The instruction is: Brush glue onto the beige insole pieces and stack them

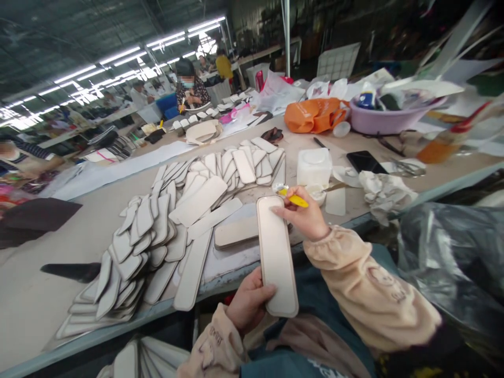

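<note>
A long, dull beige bench (23, 294) with a blue-grey edge runs across the view. Over its near left half spreads a large heap of pale cream, round-cornered flat panels (161, 218), some fanned, some leaning on one another. A crumpled clear plastic bag (441, 257) bulges in front of the bench's edge, near the right sleeve.

Toward the far right sits a wide lilac plastic basin (388, 119), with a blue-and-white bottle (367, 98) among the things in it; a slumped bright orange bag (311, 116) lies just beside it.

One long cream panel with a darker stitched-looking border (277, 257) is held up at the near edge, hiding one end of a low stack of similar long panels (236, 232). The left hand (251, 302) grips its lower side; the right hand (309, 214) rests its thumb near the top while closed on a small yellow-handled tool (298, 200), probably a brush, its whitish head blurred.

Behind stands a squarish translucent white plastic container (314, 167); a flat black phone (366, 162) lies to its right.
</note>
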Available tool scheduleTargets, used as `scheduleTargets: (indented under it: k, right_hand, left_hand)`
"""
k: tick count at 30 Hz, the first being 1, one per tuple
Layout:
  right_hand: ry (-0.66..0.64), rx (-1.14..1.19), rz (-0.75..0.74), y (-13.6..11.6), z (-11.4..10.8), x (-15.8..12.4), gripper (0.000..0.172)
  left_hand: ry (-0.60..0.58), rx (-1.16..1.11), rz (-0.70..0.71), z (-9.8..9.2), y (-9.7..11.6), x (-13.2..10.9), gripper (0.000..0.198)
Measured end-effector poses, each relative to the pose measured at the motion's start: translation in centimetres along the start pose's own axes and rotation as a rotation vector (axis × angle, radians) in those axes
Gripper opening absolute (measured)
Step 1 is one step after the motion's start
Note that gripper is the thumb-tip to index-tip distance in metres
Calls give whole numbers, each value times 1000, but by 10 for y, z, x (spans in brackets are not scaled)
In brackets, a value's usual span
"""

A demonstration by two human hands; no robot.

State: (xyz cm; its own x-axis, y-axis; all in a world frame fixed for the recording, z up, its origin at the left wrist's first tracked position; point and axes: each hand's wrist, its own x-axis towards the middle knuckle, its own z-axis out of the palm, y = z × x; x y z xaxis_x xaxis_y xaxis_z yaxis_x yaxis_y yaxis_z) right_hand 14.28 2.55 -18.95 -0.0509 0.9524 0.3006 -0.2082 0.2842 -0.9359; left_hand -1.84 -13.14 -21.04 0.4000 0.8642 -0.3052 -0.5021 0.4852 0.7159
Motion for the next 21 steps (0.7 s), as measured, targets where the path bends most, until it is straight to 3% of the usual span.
scheduleTargets:
  k: [4, 13, 21]
  right_hand:
    - [-1, -3, 1, -1, 1, -2, 44]
    - [-29, -29, -11, -7, 10, -8, 43]
    - [-39, -74, -23, -8, 13, -12, 42]
  left_hand:
    - [35, -10, 12, 2, 3, -1, 51]
    - [304, 14, 147, 13, 13, 15, 46]
    - [327, 48, 137, 11, 12, 16, 41]
